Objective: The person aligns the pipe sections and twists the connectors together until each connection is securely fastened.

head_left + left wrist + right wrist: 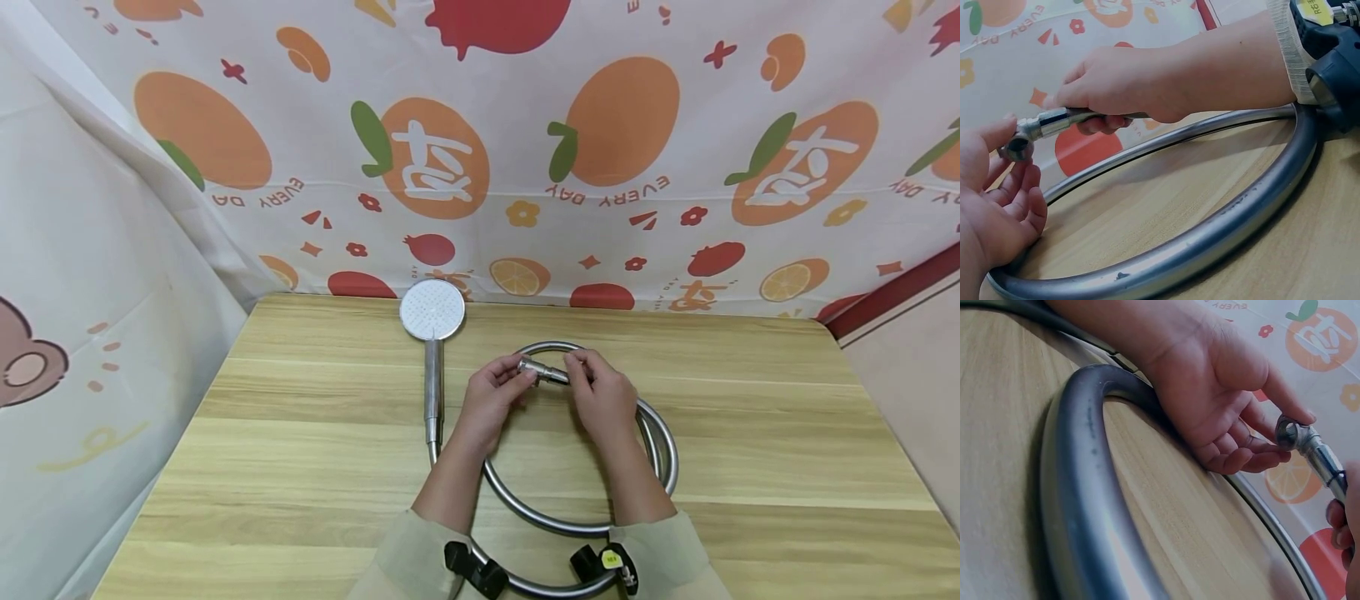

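Note:
In the head view a metal shower hose [558, 525] lies in loops on the table. Its raised end carries a shiny metal fitting [534, 367] with an open round mouth, clearest in the right wrist view. My left hand [487, 400] pinches this fitting [1288, 432] between thumb and fingers. Just behind the fitting, my right hand [607, 404] grips the hose end, its fingers curled beneath in the left wrist view. Left of the hands lies a shower head [432, 309] with a round white face and chrome handle [433, 383], joined to the hose.
The wooden table [765, 417] reaches a fruit-print cloth [517, 150] at its back edge. A pale curtain [97, 333] hangs at the left. Black wrist devices [476, 569] sit on both sleeves, close to the lower hose loop.

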Motion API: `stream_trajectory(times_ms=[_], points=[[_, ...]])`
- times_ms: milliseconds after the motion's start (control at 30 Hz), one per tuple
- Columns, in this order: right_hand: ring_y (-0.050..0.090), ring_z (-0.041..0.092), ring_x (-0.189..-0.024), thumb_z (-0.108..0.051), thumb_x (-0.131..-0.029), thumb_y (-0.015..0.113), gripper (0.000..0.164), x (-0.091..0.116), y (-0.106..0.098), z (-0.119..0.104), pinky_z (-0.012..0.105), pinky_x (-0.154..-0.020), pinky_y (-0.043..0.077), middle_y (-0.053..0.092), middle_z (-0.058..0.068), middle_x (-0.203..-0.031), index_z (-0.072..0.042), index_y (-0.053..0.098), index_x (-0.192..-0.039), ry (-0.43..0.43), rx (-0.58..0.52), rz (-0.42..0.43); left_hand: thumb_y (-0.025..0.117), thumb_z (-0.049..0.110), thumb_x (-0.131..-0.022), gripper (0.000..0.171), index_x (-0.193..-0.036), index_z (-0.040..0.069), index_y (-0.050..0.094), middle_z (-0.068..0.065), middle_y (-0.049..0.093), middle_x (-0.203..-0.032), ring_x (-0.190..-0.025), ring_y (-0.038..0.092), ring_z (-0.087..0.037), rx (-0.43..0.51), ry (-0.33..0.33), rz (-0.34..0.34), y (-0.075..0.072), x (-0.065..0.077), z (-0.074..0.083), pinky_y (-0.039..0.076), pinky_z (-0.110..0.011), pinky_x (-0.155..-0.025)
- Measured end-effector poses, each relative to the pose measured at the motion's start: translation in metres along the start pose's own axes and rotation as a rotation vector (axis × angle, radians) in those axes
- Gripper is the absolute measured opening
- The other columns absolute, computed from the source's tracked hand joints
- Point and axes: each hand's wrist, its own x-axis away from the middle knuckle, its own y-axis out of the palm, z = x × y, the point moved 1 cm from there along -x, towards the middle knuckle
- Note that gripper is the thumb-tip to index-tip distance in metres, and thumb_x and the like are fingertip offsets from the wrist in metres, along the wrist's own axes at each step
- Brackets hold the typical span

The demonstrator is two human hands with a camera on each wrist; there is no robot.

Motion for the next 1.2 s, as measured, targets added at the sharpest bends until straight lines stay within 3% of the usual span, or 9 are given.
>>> stream_trajectory(times_ms=[167,367,633,900,1200], points=[[0.040,0.008,-0.049,-0.026,-0.097,0.064,0.018,-0.0013,-0.0004,0.0013,0.025,-0.047,0.033,0.054,-0.002,-0.058,-0.010,0.072,-0.095,0.027,-0.013,0.054,0.074,0.009,-0.087,0.035,-0.118,-0.002,0.064,0.001,0.068,-0.092,-0.080,0.064,-0.010,-0.050,-0.007,-0.025,0.0008,0.0018,0.0001,0.051,-0.024,-0.068],[0.047,0.012,-0.055,-0.033,-0.097,0.062,0.022,-0.0013,-0.0013,0.0010,0.028,-0.054,0.038,0.059,-0.001,-0.065,-0.013,0.071,-0.097,0.089,-0.072,0.010,0.072,0.008,-0.087,0.033,-0.117,-0.003,0.064,0.000,0.064,-0.090,-0.078,0.059,-0.011,-0.075,-0.001,-0.029,0.0013,0.0020,-0.0009,0.052,-0.026,-0.067],[0.052,0.013,-0.064,-0.038,-0.083,0.079,0.029,0.0001,0.0001,0.0031,0.026,-0.059,0.043,0.059,-0.003,-0.072,-0.017,0.068,-0.101,0.087,-0.145,-0.119,0.070,0.011,-0.090,0.028,-0.114,-0.001,0.064,0.000,0.065,-0.088,-0.077,0.060,-0.016,-0.044,-0.009,0.001,0.0014,-0.0004,-0.0013,0.053,-0.025,-0.065],[0.057,0.011,-0.068,-0.020,-0.075,0.087,0.032,0.0005,0.0020,0.0034,0.027,-0.062,0.047,0.064,-0.001,-0.074,-0.016,0.066,-0.099,0.042,-0.115,-0.150,0.070,0.012,-0.091,0.025,-0.110,-0.002,0.064,0.001,0.067,-0.086,-0.076,0.061,-0.015,0.015,-0.023,0.012,0.0014,0.0012,0.0004,0.052,-0.026,-0.065],[0.059,0.012,-0.073,-0.031,-0.083,0.080,0.023,0.0000,0.0030,0.0032,0.030,-0.067,0.049,0.069,-0.002,-0.084,-0.016,0.071,-0.097,0.047,-0.082,-0.187,0.069,0.015,-0.092,0.025,-0.110,0.000,0.062,-0.001,0.069,-0.088,-0.081,0.064,-0.018,0.017,-0.021,-0.003,0.0007,0.0013,0.0004,0.053,-0.027,-0.066]])
